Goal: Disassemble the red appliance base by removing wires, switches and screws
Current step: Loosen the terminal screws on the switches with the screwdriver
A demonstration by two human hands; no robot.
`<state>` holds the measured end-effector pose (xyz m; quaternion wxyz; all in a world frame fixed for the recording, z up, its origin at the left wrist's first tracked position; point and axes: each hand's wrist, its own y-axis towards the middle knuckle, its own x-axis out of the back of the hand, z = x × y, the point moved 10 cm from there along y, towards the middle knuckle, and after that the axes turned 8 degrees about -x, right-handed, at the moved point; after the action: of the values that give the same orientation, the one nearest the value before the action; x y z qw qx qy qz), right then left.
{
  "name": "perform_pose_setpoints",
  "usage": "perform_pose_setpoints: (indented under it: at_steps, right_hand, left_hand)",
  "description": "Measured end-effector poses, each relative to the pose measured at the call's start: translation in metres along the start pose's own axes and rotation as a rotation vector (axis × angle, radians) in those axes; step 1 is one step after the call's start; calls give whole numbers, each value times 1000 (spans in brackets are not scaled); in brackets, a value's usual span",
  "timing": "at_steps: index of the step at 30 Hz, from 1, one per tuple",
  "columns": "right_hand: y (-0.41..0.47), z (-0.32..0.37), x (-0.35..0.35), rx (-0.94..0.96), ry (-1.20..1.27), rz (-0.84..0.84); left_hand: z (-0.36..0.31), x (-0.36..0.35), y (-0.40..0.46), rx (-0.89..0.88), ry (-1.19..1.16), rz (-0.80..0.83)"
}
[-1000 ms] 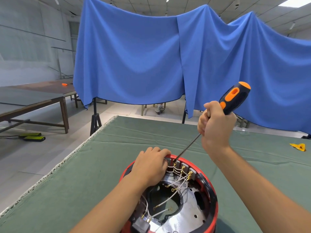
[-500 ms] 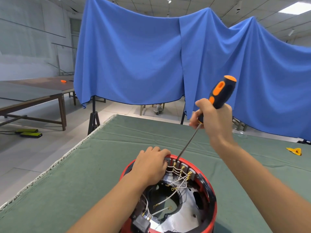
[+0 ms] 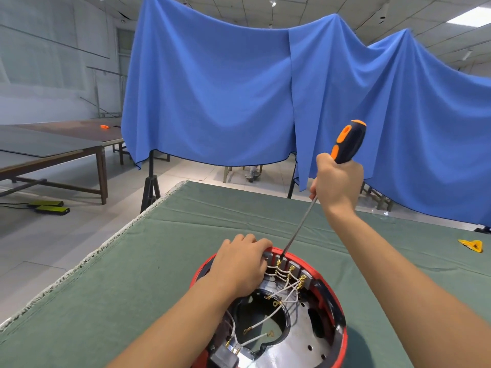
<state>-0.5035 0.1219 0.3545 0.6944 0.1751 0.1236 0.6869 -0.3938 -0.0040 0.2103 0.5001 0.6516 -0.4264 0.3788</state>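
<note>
The red appliance base lies upside down on the green table cloth, its open inside facing me. White wires with brass terminals run from a switch block at the far rim into the black middle. My left hand grips the far left rim of the base, fingers curled over the edge. My right hand holds a screwdriver by its black and orange handle. The long shaft slants down and its tip sits at the switch block, beside my left fingers.
A yellow plastic piece lies on the cloth at the far right. A blue drape hangs behind the table. Wooden tables stand to the left, with a tripod leg near the table's far left corner.
My right hand has swung the screwdriver handle up and to the left, making the shaft steeper. The tip stays at the switch block. My left hand has not moved.
</note>
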Motion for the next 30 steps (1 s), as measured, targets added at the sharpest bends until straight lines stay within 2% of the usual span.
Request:
perform_pose_setpoints:
  at_steps: [11,18,26,30]
  right_hand:
    - [37,-52,-3,-249,-81,-96]
    - [35,-77,9,-366,81,-95]
    - [21,-47,21,-171,268,-94]
    - [19,-48,25,-185,269,-103]
  left_hand:
    - [3,1,2,13,-24,-23]
    - [5,1,4,14,-44,-23]
    - [6,1,3,13,-49,-28]
    - [5,-1,2,19,-46,-18]
